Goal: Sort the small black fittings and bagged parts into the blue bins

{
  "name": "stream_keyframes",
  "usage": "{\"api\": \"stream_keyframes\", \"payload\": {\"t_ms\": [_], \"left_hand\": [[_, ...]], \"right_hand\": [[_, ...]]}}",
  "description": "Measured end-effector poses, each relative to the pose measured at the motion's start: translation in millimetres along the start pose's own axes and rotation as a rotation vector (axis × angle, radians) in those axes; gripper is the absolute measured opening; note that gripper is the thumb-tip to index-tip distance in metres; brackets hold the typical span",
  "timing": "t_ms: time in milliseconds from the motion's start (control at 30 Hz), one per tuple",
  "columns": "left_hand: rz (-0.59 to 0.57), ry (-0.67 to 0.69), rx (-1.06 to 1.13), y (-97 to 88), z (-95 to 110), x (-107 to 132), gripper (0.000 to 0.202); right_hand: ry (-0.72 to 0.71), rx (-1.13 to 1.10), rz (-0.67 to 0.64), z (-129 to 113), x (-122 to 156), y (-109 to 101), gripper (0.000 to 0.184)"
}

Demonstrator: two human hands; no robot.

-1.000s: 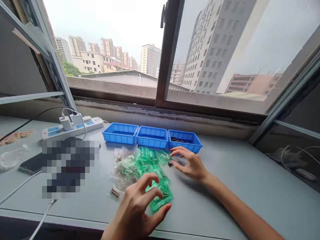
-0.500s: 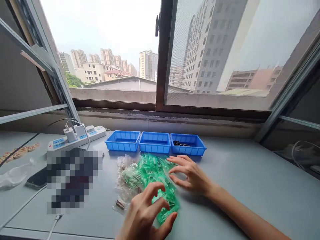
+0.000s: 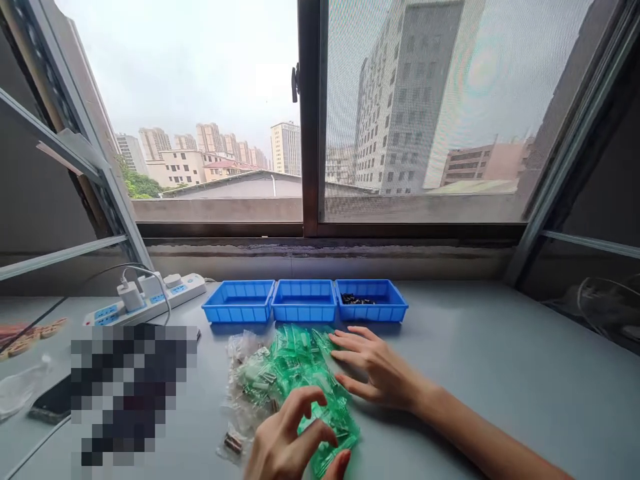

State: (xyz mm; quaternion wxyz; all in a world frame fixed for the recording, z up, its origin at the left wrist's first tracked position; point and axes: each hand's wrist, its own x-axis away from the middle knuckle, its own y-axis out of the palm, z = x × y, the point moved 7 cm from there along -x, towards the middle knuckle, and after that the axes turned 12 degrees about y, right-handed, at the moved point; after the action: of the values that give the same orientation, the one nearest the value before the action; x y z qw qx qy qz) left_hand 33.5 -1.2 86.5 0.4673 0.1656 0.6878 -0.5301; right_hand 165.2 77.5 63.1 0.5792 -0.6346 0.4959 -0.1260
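Grey desk [image 3: 475, 373] under a wide window [image 3: 310, 133], city blocks outside, mesh screen on the rt pane. Row of 3 blue trays at the desk's far edge, sides touching: left tray [image 3: 239, 310], mid tray [image 3: 304, 310], right tray [image 3: 395, 308]. Only the rt one shows contents, a few small dark parts [image 3: 356, 299].

Just at 6 o'clock of the trays lies a pile of green bags [image 3: 295, 360], w/ some clear bags [image 3: 245, 350] mixed in on its 9 o'clock side. One clear bag w/ brownish bits [image 3: 233, 441] lies at the pile's 7 o'clock.

Right hand [image 3: 383, 377] lies at 3 o'clock of the pile: open, palm down, fingers spread and pointing to 9 o'clock, tips on or at the edge of the green bags. It holds nothing.

Left hand [image 3: 285, 447] is at 6 o'clock of the pile, partly cut off by the frame edge. Fingers bent claw-like over the nearest green bags, thumb apart from them. Can't tell if it pinches a bag or only touches.

White power strip [image 3: 145, 301] w/ chargers plugged in at 9 o'clock of the trays. Dark phone [image 3: 50, 407] near the desk's 8 o'clock corner, next to a blurred-out patch.
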Motion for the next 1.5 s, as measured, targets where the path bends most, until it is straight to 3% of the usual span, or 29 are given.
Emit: {"api": "stream_keyframes", "payload": {"t_ms": [133, 367, 600, 733, 833, 1000, 1133, 1200, 1300, 1500], "left_hand": [[-0.043, -0.012, 0.021, -1.0, 0.2, -1.4, 0.028], [-0.1, 0.005, 0.019, -3.6, 1.6, -5.7, 0.02], [-0.002, -0.016, -0.014, -7.1, 1.2, -4.5, 0.023], [0.148, -0.113, -0.104, -22.3, -6.7, 0.7, 0.022], [0.187, -0.13, -0.179, -31.1, -10.0, 1.4, 0.016], [0.037, -0.034, -0.243, -22.4, -11.0, -3.1, 0.021], [-0.046, -0.031, -0.26, -15.6, -17.0, 0.2, 0.027], [-0.031, -0.048, -0.249, -15.5, -19.8, 2.2, 0.028], [0.005, -0.045, -0.221, -15.0, -19.0, 3.7, 0.029], [0.077, -0.016, -0.221, -16.4, -12.4, 6.1, 0.033]], "right_hand": [[-0.006, 0.016, -0.017, -0.4, -0.2, -1.3, 0.037], [-0.066, 0.028, 0.072, -8.6, 2.1, -11.7, 0.048], [-0.198, -0.014, 0.086, -36.0, 6.2, -18.6, 0.056], [-0.226, -0.087, -0.028, -47.5, 7.9, -10.1, 0.051], [-0.225, -0.187, -0.123, -49.3, 8.3, -0.9, 0.041], [-0.119, -0.391, -0.148, -46.6, 6.3, 2.2, 0.019], [0.006, -0.558, -0.005, -36.6, 2.5, -11.0, 0.014], [0.043, -0.49, 0.102, -26.5, 1.0, -20.0, 0.015], [0.082, -0.213, 0.205, -8.0, -0.4, -28.5, 0.015], [0.204, 0.062, 0.077, 27.7, 1.2, -15.0, 0.028]]}}
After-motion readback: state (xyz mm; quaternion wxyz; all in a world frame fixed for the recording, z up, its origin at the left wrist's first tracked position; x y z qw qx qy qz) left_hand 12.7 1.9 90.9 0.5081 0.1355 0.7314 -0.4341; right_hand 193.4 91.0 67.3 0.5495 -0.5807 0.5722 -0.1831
